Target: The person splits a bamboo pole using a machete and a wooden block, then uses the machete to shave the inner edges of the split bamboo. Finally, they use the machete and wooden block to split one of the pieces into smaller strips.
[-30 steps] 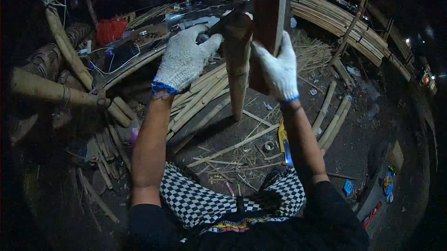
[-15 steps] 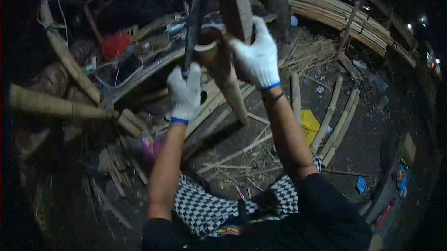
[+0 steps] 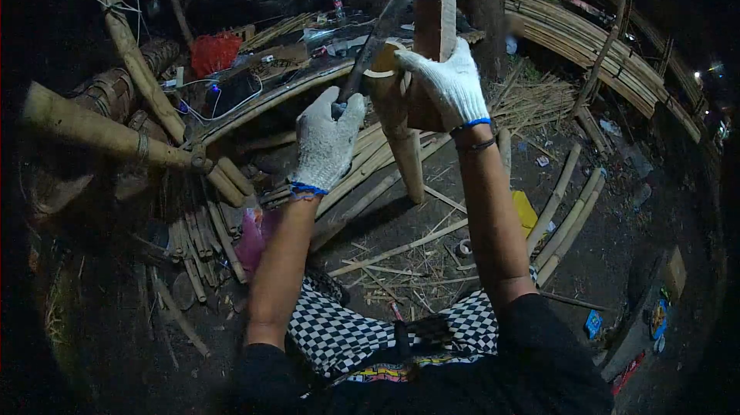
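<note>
My left hand [image 3: 327, 139], in a white knit glove, is closed round the handle of a machete [image 3: 384, 23]. The dark blade slants up and to the right, its tip near the top of the view. My right hand [image 3: 451, 85], gloved the same way, grips a brown wooden board [image 3: 428, 18] with a pale edge, held upright. Between the two hands stands a thick bamboo post [image 3: 405, 154] with a cut, hollow top. The machete blade overlaps the left side of that top, and the fingers of my right hand come right at its rim.
Bamboo poles [image 3: 566, 184] lie at right, near a yellow bag [image 3: 524, 211]. Long split strips [image 3: 593, 45] are stacked behind. A low bamboo platform [image 3: 270, 95] at left carries a red bag [image 3: 214, 54] and a cable. A pink bag [image 3: 254, 238] sits by short bamboo pieces [image 3: 193, 241].
Both hands have shifted slightly right and down in view. The machete has tilted from nearly vertical to leaning right, and its tip now shows. The board remains in my right hand.
</note>
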The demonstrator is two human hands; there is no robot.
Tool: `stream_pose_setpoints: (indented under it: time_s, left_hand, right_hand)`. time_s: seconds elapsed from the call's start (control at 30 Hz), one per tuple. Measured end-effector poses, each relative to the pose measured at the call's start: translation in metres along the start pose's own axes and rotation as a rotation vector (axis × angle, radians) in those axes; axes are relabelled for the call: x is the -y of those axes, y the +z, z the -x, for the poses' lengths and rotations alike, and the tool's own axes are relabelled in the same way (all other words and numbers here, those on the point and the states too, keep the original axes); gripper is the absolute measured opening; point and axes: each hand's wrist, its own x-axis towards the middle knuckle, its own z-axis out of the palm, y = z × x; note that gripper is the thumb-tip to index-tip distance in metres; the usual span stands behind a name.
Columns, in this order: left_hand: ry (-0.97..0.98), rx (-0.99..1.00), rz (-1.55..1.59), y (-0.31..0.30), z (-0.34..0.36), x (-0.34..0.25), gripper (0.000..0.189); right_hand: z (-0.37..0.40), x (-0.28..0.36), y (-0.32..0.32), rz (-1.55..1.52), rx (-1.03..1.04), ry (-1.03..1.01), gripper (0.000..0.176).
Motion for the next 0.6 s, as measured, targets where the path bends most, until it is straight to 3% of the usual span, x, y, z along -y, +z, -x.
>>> stream_pose_setpoints:
  time_s: [0.07,0.17,0.33,0.47,0.6]
  left_hand:
    - [-0.015,-0.032,0.054,0.018,0.009,0.016,0.040]
    - [-0.057,-0.244,0.311,0.047,0.023,0.032,0.044]
    - [-0.043,-0.354,0.087,0.045,0.033,0.021,0.037]
    - [-0.229,0.081,0.205,-0.009,0.026,-0.025,0.029]
    - [-0.438,0.209,0.511,-0.021,0.025,-0.046,0.029]
  right_hand:
    - [-0.006,-0.017,0.002,0.001,-0.009,-0.042,0.068]
    - [-0.004,-0.008,0.006,0.144,0.000,-0.031,0.066]
    - [-0.010,-0.007,0.012,0.180,0.015,-0.080,0.063]
    - [-0.006,-0.002,0.017,0.226,-0.045,-0.086,0.064]
    - [-0.024,-0.019,0.026,0.273,-0.079,-0.149,0.069]
